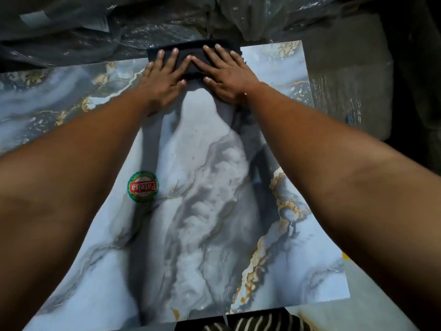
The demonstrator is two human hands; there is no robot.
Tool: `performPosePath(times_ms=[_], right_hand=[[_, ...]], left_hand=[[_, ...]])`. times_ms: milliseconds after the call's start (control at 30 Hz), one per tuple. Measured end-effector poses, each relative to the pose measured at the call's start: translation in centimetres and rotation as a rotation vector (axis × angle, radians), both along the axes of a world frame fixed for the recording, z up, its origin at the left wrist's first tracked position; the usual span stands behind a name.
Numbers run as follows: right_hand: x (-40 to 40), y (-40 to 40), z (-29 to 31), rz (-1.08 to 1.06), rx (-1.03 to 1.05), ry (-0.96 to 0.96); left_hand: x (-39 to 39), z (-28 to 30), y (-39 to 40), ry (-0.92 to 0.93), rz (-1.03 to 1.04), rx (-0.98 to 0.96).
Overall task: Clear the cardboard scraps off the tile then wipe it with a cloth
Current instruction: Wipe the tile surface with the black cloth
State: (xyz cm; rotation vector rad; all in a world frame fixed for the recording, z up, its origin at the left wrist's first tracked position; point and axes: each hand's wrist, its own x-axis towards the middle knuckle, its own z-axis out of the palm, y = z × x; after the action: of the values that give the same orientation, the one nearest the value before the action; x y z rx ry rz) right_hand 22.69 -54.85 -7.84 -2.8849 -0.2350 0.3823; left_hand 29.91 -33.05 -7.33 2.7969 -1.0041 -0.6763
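A large glossy tile (pixel 202 211) with blue-grey marble swirls and gold veins lies flat in front of me. At its far edge sits a folded black cloth (pixel 191 52). My left hand (pixel 164 72) and my right hand (pixel 226 72) both press flat on the cloth, fingers spread, side by side with thumbs nearly touching. Both arms reach straight out over the tile. No cardboard scraps show on the tile. A round green and red sticker (pixel 143 186) is stuck left of the tile's middle.
Crumpled clear plastic sheeting (pixel 119 27) lies beyond the far edge. A second marble tile (pixel 35 96) lies to the left. Dark flat material (pixel 358 75) lies to the right. A striped fabric (pixel 257 321) shows at the bottom edge.
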Motion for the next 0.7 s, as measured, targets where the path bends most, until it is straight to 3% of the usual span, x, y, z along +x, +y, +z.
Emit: performPosePath(times_ms=[300, 700], right_hand=[[-3.0, 1.1, -0.2, -0.039, -0.014, -0.016], [-25.3, 6.2, -0.5, -0.018, -0.018, -0.029]], left_hand=[[-2.8, -0.2, 0.0, -0.013, 0.016, -0.011], [-23.8, -1.0, 7.4, -0.087, -0.096, 0.04]])
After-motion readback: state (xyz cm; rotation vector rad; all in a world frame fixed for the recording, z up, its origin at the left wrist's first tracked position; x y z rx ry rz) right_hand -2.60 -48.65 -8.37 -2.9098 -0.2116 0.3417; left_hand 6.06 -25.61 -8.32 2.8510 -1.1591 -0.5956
